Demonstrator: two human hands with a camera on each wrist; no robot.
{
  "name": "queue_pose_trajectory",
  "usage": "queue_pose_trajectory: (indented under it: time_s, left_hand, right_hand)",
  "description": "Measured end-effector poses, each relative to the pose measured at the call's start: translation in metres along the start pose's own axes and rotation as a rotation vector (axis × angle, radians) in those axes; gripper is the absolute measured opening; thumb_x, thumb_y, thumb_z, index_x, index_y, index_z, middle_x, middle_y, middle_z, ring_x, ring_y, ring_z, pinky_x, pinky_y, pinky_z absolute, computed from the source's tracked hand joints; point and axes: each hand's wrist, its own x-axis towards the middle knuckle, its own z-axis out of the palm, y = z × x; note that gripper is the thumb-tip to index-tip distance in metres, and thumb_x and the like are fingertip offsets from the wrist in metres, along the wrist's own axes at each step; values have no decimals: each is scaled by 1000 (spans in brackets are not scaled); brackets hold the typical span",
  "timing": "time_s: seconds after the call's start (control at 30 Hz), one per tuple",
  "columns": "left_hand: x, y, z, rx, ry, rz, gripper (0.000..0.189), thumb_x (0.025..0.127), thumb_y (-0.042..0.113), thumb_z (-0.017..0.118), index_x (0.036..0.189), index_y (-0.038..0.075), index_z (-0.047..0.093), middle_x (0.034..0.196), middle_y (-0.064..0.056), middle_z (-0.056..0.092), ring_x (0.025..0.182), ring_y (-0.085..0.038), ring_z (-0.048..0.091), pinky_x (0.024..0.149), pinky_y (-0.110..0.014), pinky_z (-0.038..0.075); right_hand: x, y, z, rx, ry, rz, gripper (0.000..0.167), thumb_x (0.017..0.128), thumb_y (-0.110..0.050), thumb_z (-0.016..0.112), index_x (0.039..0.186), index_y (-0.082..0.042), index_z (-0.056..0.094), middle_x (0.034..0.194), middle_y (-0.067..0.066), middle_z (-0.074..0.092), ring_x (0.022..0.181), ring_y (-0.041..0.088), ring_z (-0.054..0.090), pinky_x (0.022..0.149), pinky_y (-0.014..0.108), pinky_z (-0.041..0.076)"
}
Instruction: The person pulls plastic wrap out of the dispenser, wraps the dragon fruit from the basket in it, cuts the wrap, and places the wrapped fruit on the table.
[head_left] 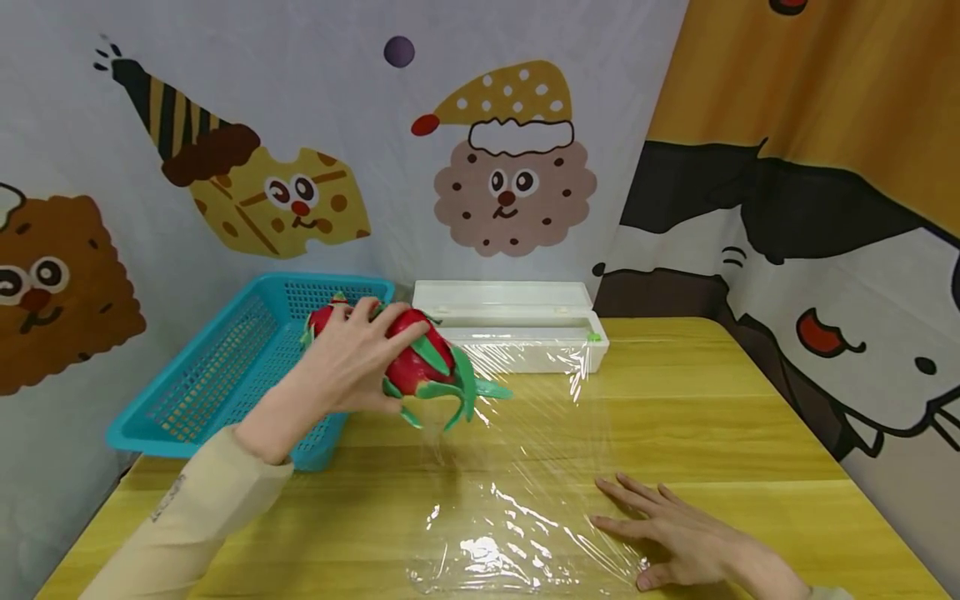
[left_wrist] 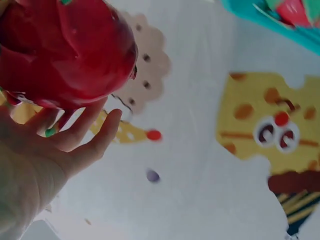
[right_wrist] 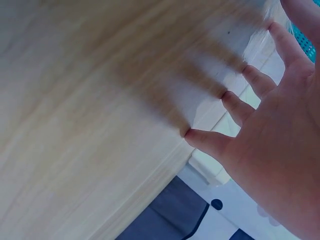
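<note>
dragon fruit (head_left: 420, 360) is held up above the table (head_left: 720, 417) beside the blue basket (head_left: 153, 447), the left hand (head_left: 354, 357) curling its fingers round it; another red fruit (head_left: 321, 319) lies in the basket. the right hand (head_left: 678, 533), fingers spread loose, touches the right edge of the clear film (head_left: 517, 500); the film runs from the white box (head_left: 502, 294).
</note>
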Motion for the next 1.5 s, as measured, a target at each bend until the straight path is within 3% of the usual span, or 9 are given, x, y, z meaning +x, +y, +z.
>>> queue_pose_trajectory:
  time_s: [0.37, 0.6, 0.87, 0.97, 1.27, 1.5]
  left_hand:
    - [11, 60, 25, -56, 33, 83, 91, 57, 74, 67, 130, 25, 47, 119, -10, 58, 97, -31, 54, 72, -44, 53]
    - [15, 97, 30, -120, -54, 58, 91, 58, 74, 66, 134, 28, 45, 115, -6, 59, 95, -25, 54, 68, -37, 55]
    - [19, 135, 39, -39, -166, 71, 93, 63, 82, 57, 138, 29, 42, 117, -4, 62, 102, -24, 58, 73, -35, 55]
    - [20, 145, 45, -6, -186, 74, 93, 64, 85, 53, 138, 30, 42, 118, -4, 63, 106, -25, 59, 75, -36, 55]
    - [12, 168, 65, 25, -161, 79, 95, 67, 88, 46, 141, 29, 38, 116, -2, 64, 105, -23, 57, 79, -35, 52]
    - [8, 173, 71, 19, -117, 114, 87, 78, 83, 37, 149, 33, 26, 138, -3, 51, 107, -26, 55, 85, -37, 49]
  right_hand:
    - [1, 0, -1, -11, -16, 13, 70, 83, -59, 54, 145, -29, 40, 155, 16, 29, 137, -10, -25, 79, 76, 38]
    - [0, -1, 0, -36, 11, 3, 69, 83, -58, 55, 144, -29, 41, 153, 17, 31, 138, -9, -25, 78, 76, 39]
    - [0, -1, -1, -30, -9, 23, 68, 83, -60, 53, 144, -32, 41, 155, 14, 30, 137, -10, -25, 80, 75, 38]
    - [-1, 0, 0, -38, -15, 27, 68, 83, -60, 53, 144, -33, 40, 154, 16, 31, 137, -10, -25, 81, 75, 38]
    - [-2, 2, 2, -42, -20, 30, 67, 83, -61, 53, 143, -35, 40, 150, 18, 37, 137, -10, -25, 80, 75, 39]
    - [-1, 1, 3, -79, 16, 22, 64, 84, -60, 53, 142, -33, 44, 150, 16, 38, 139, -8, -23, 80, 73, 40]
